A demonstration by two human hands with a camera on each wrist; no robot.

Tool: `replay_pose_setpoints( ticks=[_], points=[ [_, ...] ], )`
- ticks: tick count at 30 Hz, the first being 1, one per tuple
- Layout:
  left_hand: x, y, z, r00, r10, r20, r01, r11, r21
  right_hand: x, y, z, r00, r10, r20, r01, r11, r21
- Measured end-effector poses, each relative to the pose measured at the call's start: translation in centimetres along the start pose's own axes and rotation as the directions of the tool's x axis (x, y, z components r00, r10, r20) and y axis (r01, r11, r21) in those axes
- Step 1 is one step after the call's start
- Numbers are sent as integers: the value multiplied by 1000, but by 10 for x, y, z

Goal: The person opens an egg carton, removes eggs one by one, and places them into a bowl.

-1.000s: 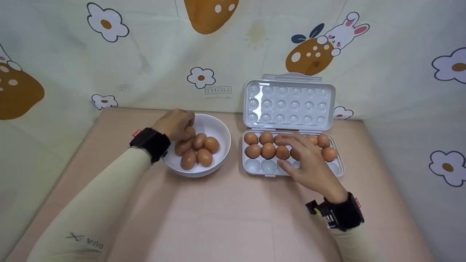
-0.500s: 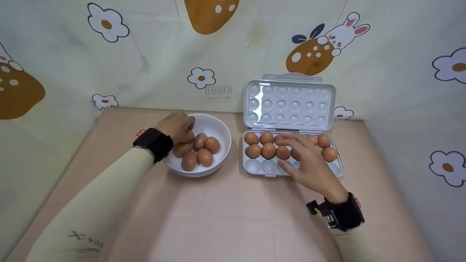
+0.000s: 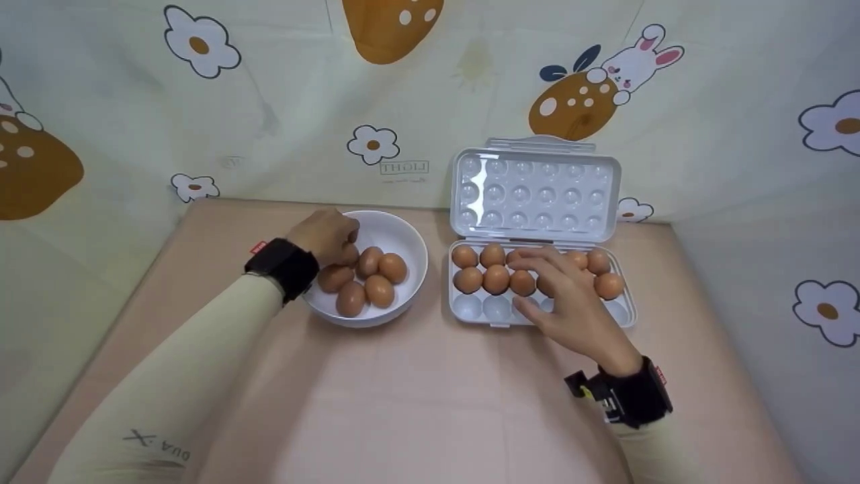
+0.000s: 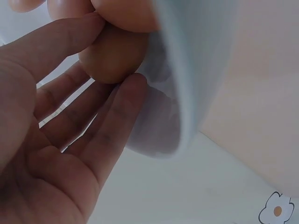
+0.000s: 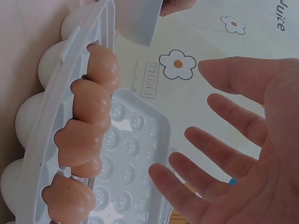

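Observation:
My left hand (image 3: 324,236) reaches over the left rim into a white bowl (image 3: 396,234) holding several brown eggs. Thumb and fingertips pinch one egg (image 4: 114,56) near the bowl wall, seen in the left wrist view; other eggs (image 3: 380,291) lie against it. On the right, an egg box (image 3: 468,308) stands with its lid (image 3: 537,185) raised. Brown eggs (image 3: 496,278) sit in its two far rows, while the visible cups of the near row are bare. Above the box hovers my right hand (image 3: 574,309), fingers spread and holding nothing, covering some eggs in the head view.
A pale pink cloth (image 3: 416,403) covers the table. Behind it hangs a printed curtain (image 3: 289,101) with flowers and a rabbit, close behind the bowl and the raised lid. A narrow gap separates bowl and box.
My left hand has shifted slightly right and down in the bowl, settling around an egg. A neighbouring egg has moved a little. The right hand stays in place.

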State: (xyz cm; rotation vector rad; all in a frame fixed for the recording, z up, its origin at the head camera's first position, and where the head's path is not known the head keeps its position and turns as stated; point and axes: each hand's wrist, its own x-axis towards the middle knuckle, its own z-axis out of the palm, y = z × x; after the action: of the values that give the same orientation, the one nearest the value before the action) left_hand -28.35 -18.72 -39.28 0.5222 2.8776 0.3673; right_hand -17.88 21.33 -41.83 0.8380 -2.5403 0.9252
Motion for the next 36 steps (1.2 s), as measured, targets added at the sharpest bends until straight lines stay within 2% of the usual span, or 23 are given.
replay_pose_setpoints(
  ticks=[8, 11, 14, 21, 23, 27, 29, 31, 36],
  points=[
    [-8, 5, -6, 1000, -23, -12, 22, 998, -64, 2, -2, 1, 1000, -3, 10, 3, 1000, 5],
    [-12, 10, -10, 999, 0, -36, -3, 997, -74, 5, -4, 1, 1000, 7, 24, -7, 1000, -1],
    [-18, 18, -11, 996, 43, -84, -50, 995, -87, 9, -5, 1, 999, -14, 33, 14, 1000, -17],
    [-37, 48, -9, 971, 144, -190, -170, 977, -131, 29, -9, 9, 995, -69, 75, 73, 996, -58],
    [-40, 55, -7, 960, 175, -220, -206, 970, -127, 35, -9, 12, 993, -73, 96, 80, 994, -69],
    [-45, 67, -1, 933, 231, -276, -269, 957, -110, 45, -8, 18, 984, -36, 172, 50, 996, -79],
    [-47, 71, 3, 926, 238, -292, -281, 952, -117, 49, -8, 21, 976, 2, 220, 15, 997, -77],
    [-48, 75, 7, 927, 228, -297, -274, 954, -124, 52, -7, 25, 967, 26, 255, -5, 997, -81],
    [-53, 83, 19, 925, 196, -326, -244, 963, -113, 59, -4, 35, 954, 63, 292, -30, 993, -117]
  ],
)
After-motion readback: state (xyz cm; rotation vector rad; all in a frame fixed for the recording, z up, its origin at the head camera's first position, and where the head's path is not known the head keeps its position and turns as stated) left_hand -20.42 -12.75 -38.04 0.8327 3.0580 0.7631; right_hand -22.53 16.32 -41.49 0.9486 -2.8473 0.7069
